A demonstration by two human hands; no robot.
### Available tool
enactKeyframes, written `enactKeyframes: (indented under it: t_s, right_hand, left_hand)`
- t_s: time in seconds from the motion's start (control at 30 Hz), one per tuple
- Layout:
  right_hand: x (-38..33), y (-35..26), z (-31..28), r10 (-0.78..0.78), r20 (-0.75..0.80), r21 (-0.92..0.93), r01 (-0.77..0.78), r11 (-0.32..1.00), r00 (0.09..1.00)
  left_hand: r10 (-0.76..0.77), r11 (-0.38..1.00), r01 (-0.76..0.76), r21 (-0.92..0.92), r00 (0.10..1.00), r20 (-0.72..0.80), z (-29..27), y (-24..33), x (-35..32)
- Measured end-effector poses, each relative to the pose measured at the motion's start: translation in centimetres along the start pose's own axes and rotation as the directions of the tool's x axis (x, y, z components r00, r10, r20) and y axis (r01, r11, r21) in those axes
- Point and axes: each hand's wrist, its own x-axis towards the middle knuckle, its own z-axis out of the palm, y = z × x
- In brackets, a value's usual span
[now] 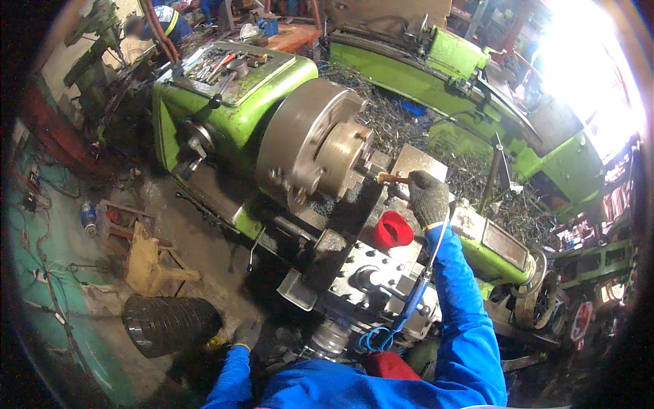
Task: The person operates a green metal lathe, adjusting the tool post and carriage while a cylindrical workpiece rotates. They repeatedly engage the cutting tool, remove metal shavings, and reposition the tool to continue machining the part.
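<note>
My right hand [429,194], in a dark grey knit glove, is closed round the reddish handle of a small brush [391,178]. The brush's pale tip points left, beside the cutting tool and the round metal workpiece [343,158] in the lathe chuck [296,140]. Just below that hand, a red cup [393,230] stands on the carriage by the tool post [371,278]. A blue air blow gun [414,298] with a long thin nozzle lies beside my right forearm. Low on the left, my gloved left hand [246,334] is near the carriage's front; its fingers are too dim to read.
Wrenches and other hand tools [221,68] cover the green headstock's top. Curly metal chips [402,129] heap behind the lathe bed. A dark ribbed drum [170,325], a yellow stool [153,262] and a can [88,218] are on the floor at left. Another person [167,24] bends far back left.
</note>
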Motion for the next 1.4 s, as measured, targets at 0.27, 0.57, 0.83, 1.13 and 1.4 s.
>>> enactKeyframes:
  t_s: [0.27, 0.57, 0.83, 1.13, 1.4]
  right_hand:
    - [0.5, -3.7, -0.6, -0.207, 0.206, -0.285, 0.261, 0.922, 0.956]
    - [-0.2, -4.5, 0.0, -0.284, 0.457, -0.364, 0.468, 0.805, 0.843]
    - [-0.5, -5.5, -0.1, -0.246, 0.437, -0.406, 0.434, 0.804, 0.865]
    - [1.0, -3.9, -0.1, -0.053, 0.162, 0.062, 0.043, 0.997, 0.985]
    - [5.8, -2.8, -0.3, 0.098, 0.072, -0.156, -0.086, 0.984, 0.993]
  left_hand:
    - [0.021, 0.999, -0.024, 0.041, 0.996, 0.084, -1.8, 1.9, -1.1]
    - [-0.04, 0.999, 0.035, 0.04, 0.988, 0.148, 0.4, -0.7, 0.2]
    - [-0.048, 0.999, 0.047, 0.013, 0.986, 0.159, 1.1, -1.5, -0.4]
    - [-0.071, 0.997, 0.071, 0.003, 0.985, 0.16, 1.9, -2.1, -0.2]
    - [0.129, 0.991, -0.123, -0.051, 0.981, 0.143, 5.3, -7.3, 4.4]
